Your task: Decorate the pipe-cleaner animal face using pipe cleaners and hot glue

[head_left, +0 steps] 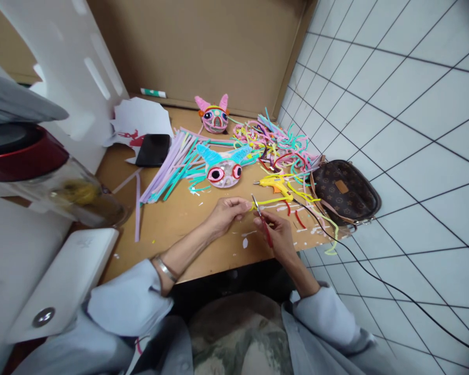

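Note:
Between the thumb and fingers of my left hand is the end of a yellow pipe cleaner, which stretches off to the right. My right hand grips red-handled scissors, their blades pointing up at the yellow strip close to my left fingertips. Whether the blades touch it I cannot tell. Just beyond my hands lies a yellow hot glue gun. Behind my left hand sits a mask-like animal face with blue ears and pink-ringed eyes. A smaller face with pink ears stands farther back.
Bundled lilac and teal pipe cleaners lie left of the faces, a tangled pile to the right. A phone, a brown handbag and a glass bottle stand around. The glue gun's black cord runs off the right edge.

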Demonstrator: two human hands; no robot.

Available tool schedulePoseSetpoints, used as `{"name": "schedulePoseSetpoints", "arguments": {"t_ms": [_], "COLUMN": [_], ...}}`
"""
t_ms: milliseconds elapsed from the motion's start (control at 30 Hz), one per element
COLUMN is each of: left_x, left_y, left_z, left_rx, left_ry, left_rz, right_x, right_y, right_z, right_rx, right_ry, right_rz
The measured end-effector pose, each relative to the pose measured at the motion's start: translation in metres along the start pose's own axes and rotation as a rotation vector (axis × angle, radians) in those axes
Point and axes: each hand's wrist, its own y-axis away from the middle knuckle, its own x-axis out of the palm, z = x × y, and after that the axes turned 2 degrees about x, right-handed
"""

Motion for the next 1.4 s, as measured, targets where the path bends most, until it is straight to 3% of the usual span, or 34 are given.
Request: {"name": "schedulePoseSetpoints", "arguments": {"t_ms": [100,233,367,500,667,833,1400], "left_x": [-0.002,-0.004,-0.005,-0.005,-0.005,-0.004,-0.001], "left_y": [-0.001,-0.002,-0.001,0.000,-0.001,-0.001,0.000], "left_z": [0.000,-0.005,-0.010,-0.008,-0.004,-0.003,-0.005], "left_rx": [-0.010,-0.053,-0.099,-0.135,-0.164,-0.178,-0.203], "left_ry": [0.033,0.175,0.301,0.374,0.458,0.500,0.536], "left_rz": [-0.013,-0.033,0.025,0.101,0.081,0.067,0.052], "right_x": [-0.005,-0.014,-0.022,-0.020,-0.001,0.013,0.013], "right_y": [-0.002,-0.006,-0.005,-0.008,-0.022,-0.034,-0.035], "right_z": [-0.007,-0.015,-0.014,0.001,0.022,0.023,0.026], "right_rx": [-0.021,-0.071,-0.201,-0.411,-0.655,-0.684,-0.756], "right_ry": [0.123,0.572,0.824,0.715,0.594,0.555,0.485], "right_rz": [-0.021,-0.050,0.029,-0.032,-0.148,-0.153,-0.178]}}
